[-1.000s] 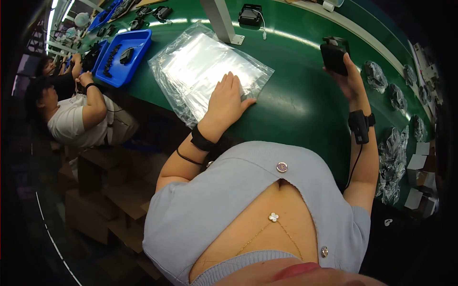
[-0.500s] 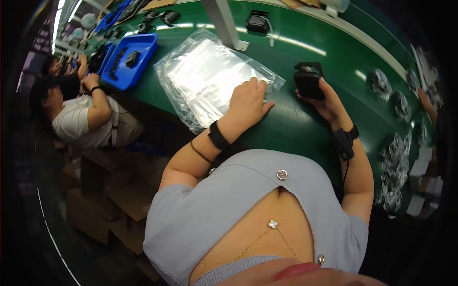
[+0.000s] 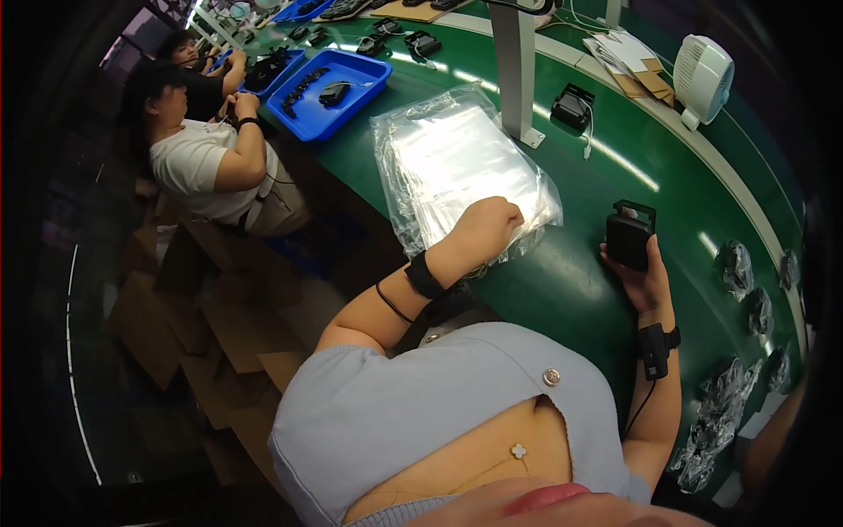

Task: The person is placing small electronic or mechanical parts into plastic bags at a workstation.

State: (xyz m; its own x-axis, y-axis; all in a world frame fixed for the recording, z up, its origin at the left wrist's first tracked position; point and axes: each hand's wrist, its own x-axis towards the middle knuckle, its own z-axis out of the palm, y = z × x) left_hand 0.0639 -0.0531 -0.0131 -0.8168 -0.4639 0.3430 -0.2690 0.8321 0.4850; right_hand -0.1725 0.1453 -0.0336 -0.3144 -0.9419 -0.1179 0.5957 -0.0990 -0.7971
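Observation:
A stack of clear plastic bags (image 3: pixel 448 158) lies flat on the green table. My left hand (image 3: pixel 486 230) rests over the stack's near right corner, its fingers curled in and pinching at the edge of a bag; the fingertips are partly hidden. Farther right, my right hand (image 3: pixel 645 279) is wrapped round a black boxy device (image 3: pixel 630 239) with an open bracket frame at its top. The device is held upright just above the table, apart from the bags.
A metal post (image 3: pixel 514 79) stands behind the bags. Another black device with a white cable (image 3: pixel 572 107) lies beyond it, near a white fan (image 3: pixel 702 79). Plastic-wrapped parts (image 3: pixel 722 422) sit at right. Blue trays (image 3: pixel 369 97) and two people are at left, cardboard boxes (image 3: pixel 149 325) below.
The view has shifted, so the table appears farther right and lower. My left hand's fingers, spread over the bags before, have curled in at the corner. My right hand still holds the device.

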